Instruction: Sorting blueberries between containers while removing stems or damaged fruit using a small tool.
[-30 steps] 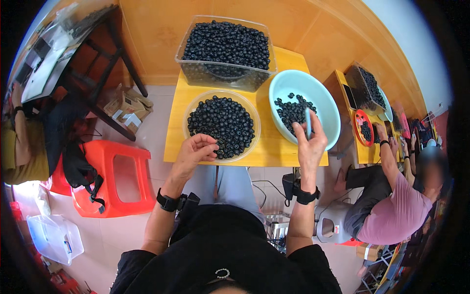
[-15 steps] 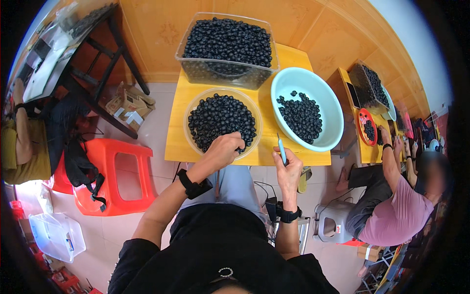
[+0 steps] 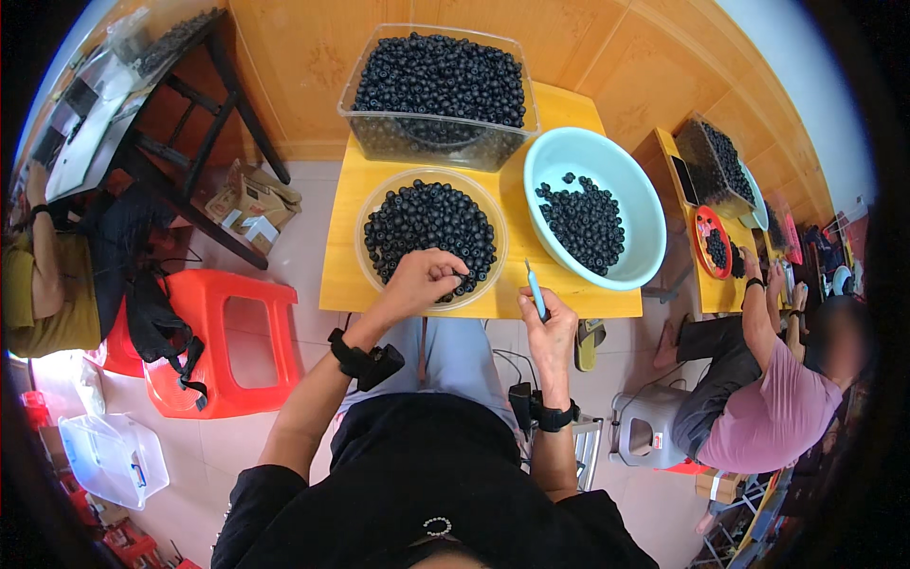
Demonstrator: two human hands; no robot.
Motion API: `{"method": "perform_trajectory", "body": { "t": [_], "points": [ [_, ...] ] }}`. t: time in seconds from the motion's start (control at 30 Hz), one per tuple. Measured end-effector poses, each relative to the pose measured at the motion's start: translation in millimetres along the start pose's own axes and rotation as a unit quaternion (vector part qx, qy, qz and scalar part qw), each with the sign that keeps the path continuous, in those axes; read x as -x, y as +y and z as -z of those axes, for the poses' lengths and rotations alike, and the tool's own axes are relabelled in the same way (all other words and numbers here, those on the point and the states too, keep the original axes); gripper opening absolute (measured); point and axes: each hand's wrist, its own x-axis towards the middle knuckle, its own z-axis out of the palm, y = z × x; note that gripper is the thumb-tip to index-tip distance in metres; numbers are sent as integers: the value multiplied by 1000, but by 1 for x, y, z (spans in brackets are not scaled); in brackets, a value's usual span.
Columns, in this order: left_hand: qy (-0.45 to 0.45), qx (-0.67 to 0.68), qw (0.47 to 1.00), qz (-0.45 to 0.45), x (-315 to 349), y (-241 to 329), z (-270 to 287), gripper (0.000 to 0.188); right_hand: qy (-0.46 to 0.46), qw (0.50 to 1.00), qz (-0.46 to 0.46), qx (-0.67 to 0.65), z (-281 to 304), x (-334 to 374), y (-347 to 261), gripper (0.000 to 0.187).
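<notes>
My left hand (image 3: 427, 283) is closed in a pinch over the near edge of a shallow, clear round bowl (image 3: 363, 248). Black bead-like balls (image 3: 427, 223) fill this bowl, and against them I cannot make out what the fingertips hold. Just right of it, at the table's front edge, my right hand (image 3: 550, 332) grips a slim light-blue-handled tool (image 3: 536, 295) upright, its thin metal tip pointing away from me. Beyond that hand stands a pale blue basin (image 3: 647, 213) with a smaller heap of the same black balls (image 3: 583, 228).
A large clear tub (image 3: 417, 142) heaped with black balls stands at the back of the yellow table (image 3: 339, 275), against the wood-panelled wall. Left is a red stool (image 3: 246, 379) with a black bag. At the right, a person in pink (image 3: 768, 408) works at another table.
My left hand has drawn back slightly toward me and left, its fingers turned upward. My right hand has shifted a little left with the tool.
</notes>
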Motion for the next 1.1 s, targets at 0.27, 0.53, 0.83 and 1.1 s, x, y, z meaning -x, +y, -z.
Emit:
{"method": "perform_trajectory", "body": {
  "t": [0.27,0.53,0.83,1.1],
  "points": [
    [-37,629,763,145,24,3,14,13,-68,998,-14,3,-6,8,-19,15],
    [-20,680,720,139,40,16,14,17,-133,975,177,15,-16,15,-48,18],
    [-26,686,716,125,46,9,11,17,-157,957,232,70,-19,14,-58,17],
    [-36,725,677,127,47,13,11,15,-142,958,235,79,-19,13,-62,17]
  ]
}}
